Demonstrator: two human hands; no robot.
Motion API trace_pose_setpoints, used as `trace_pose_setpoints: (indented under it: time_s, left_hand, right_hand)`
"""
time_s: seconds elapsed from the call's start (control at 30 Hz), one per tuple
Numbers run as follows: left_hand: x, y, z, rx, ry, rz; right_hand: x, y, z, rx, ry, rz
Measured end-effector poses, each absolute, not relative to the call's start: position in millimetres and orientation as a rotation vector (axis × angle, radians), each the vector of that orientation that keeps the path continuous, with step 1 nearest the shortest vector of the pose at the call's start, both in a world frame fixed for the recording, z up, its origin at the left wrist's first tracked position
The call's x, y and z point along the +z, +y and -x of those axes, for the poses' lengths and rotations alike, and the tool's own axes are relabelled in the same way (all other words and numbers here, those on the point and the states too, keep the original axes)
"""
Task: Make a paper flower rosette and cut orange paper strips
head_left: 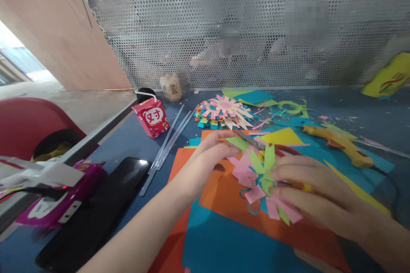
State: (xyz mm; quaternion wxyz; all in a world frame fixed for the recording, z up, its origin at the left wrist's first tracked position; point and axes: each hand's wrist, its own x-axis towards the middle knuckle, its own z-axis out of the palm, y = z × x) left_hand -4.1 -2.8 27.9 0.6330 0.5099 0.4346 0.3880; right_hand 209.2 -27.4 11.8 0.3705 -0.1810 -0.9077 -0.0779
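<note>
Lying nearest on my remote feed, a blue sheet (230, 239) and an orange one (221, 196) cover part of the worktop (128, 140). Above them, my right fingers (301, 172) pinch a fringed paper piece (255, 194), scissors (253, 140) just behind; my left fingers (221, 151) curl half spread, nothing visible between them. Farther out come a glue gun (342, 143) and layered rosettes (221, 108), a red chair (41, 123) off left, then a perforated metal screen (192, 13).

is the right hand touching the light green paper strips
Touching: the head view shows the right hand with its fingertips against the light green paper strips.
</note>
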Motion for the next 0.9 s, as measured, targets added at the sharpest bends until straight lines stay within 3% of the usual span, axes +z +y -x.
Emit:
trace_pose_setpoints:
  time_s: [0.17,0.33,0.9]
  left_hand:
    - [33,0,8,1.138,0.789,-1.218]
    - [35,-7,5,1.044,0.662,-1.293]
    - [34,-8,-6,1.004,0.884,-1.310]
  right_hand:
    - [5,-22,-201,0.493,-1.896,0.693]
    - [2,-20,-193,1.169,-1.340,0.723]
    - [4,-18,-186,1.322,-1.069,0.806]
